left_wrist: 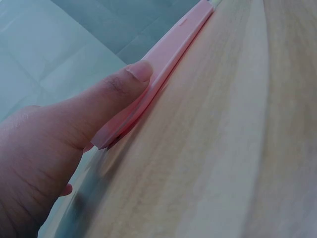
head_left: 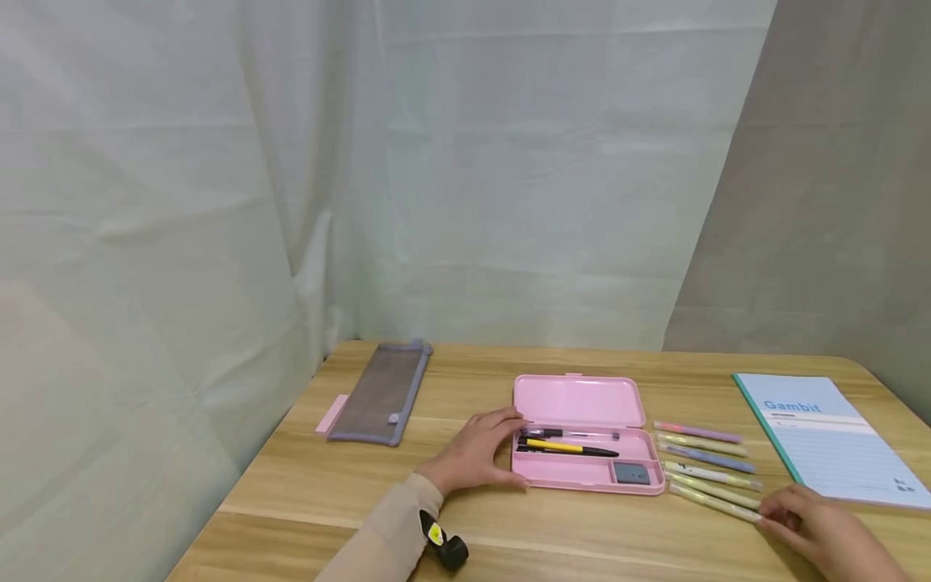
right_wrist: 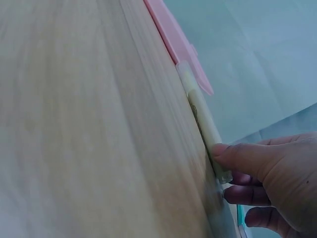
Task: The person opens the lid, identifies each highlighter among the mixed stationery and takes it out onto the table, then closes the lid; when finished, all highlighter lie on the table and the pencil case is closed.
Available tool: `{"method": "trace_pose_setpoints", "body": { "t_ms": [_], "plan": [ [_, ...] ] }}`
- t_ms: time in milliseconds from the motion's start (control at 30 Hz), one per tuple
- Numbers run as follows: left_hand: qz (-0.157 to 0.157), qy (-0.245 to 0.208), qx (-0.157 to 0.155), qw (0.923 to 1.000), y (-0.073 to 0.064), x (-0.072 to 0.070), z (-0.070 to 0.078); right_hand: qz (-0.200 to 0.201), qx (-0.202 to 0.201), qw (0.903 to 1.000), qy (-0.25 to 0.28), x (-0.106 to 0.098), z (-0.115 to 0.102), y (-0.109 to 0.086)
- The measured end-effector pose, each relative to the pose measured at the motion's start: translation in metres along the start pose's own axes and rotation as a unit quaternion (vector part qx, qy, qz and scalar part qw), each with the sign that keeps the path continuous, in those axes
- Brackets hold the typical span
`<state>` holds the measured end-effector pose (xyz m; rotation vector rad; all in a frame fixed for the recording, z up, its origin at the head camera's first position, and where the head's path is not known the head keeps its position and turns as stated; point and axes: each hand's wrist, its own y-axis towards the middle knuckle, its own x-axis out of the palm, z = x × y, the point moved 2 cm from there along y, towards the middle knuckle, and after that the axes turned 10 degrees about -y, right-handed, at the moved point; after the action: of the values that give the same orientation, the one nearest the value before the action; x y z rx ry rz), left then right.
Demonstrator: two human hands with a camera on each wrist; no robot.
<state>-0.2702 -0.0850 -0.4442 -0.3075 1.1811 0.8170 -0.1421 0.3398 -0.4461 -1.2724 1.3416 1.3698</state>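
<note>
An open pink pencil case (head_left: 563, 473) lies on the table, its lid folded back. My left hand (head_left: 476, 453) grips its left end, thumb against the near side and fingers by the hinge; in the left wrist view the thumb (left_wrist: 141, 72) presses on the case wall (left_wrist: 171, 54). Inside are a clear pen with a black cap (head_left: 575, 434), a yellow and black pen (head_left: 567, 446) and a grey eraser (head_left: 631, 474). My right hand (head_left: 818, 521) pinches the right end of the nearest yellow highlighter (head_left: 713, 499), also seen in the right wrist view, where the thumb rests on the highlighter's barrel (right_wrist: 203, 116).
Several more highlighters (head_left: 709, 459) lie in a row right of the case. A notebook (head_left: 829, 453) lies at the far right. On the left, a grey mesh zip pouch (head_left: 381, 392) partly covers a pink strip (head_left: 331, 415). Curtains (head_left: 524, 178) hang behind the wooden table (head_left: 291, 501).
</note>
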Motion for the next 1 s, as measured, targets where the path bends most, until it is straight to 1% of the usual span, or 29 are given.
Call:
{"method": "trace_pose_setpoints", "body": {
  "t_ms": [100, 167, 233, 333, 400, 600, 700, 733, 800, 867, 933, 1000],
  "plan": [
    [0.001, 0.002, 0.002, 1.0000, 0.001, 0.000, 0.000, -0.014, 0.011, 0.9998, 0.003, 0.000, 0.000, -0.001],
    [0.000, 0.004, 0.003, 1.0000, 0.001, 0.000, 0.001, -0.013, 0.012, 0.9998, 0.008, 0.000, 0.001, -0.002],
    [0.000, 0.010, 0.003, 0.9999, 0.002, 0.000, 0.002, 0.008, 0.004, 0.9999, 0.013, 0.000, 0.001, -0.003],
    [0.001, 0.015, 0.006, 0.9999, 0.002, -0.002, 0.003, 0.058, -0.018, 0.9979, 0.022, -0.002, 0.001, -0.005],
    [0.003, 0.017, 0.008, 0.9998, 0.002, -0.003, 0.003, 0.085, -0.029, 0.9957, 0.024, -0.004, 0.001, -0.006],
    [0.005, 0.015, 0.010, 0.9998, 0.002, -0.003, 0.005, 0.137, -0.060, 0.9881, 0.035, -0.009, 0.000, -0.007],
    [0.007, 0.007, 0.009, 0.9999, 0.001, -0.003, 0.005, 0.146, -0.067, 0.9858, 0.049, -0.012, -0.002, -0.007],
    [0.007, 0.001, 0.008, 0.9999, 0.001, -0.003, 0.005, 0.148, -0.065, 0.9853, 0.054, -0.013, -0.002, -0.007],
    [0.009, -0.011, 0.005, 0.9999, 0.000, -0.004, 0.004, 0.141, -0.052, 0.9865, 0.066, -0.017, -0.004, -0.006],
    [0.011, -0.021, 0.001, 0.9997, 0.000, -0.005, 0.003, 0.144, -0.050, 0.9853, 0.076, -0.022, -0.006, -0.003],
    [0.016, -0.027, -0.002, 0.9995, 0.000, -0.006, 0.002, 0.156, -0.054, 0.9828, 0.083, -0.027, -0.009, 0.001],
    [0.022, -0.031, -0.004, 0.9993, 0.000, -0.008, 0.001, 0.170, -0.067, 0.9795, 0.085, -0.032, -0.012, 0.006]
  ]
}}
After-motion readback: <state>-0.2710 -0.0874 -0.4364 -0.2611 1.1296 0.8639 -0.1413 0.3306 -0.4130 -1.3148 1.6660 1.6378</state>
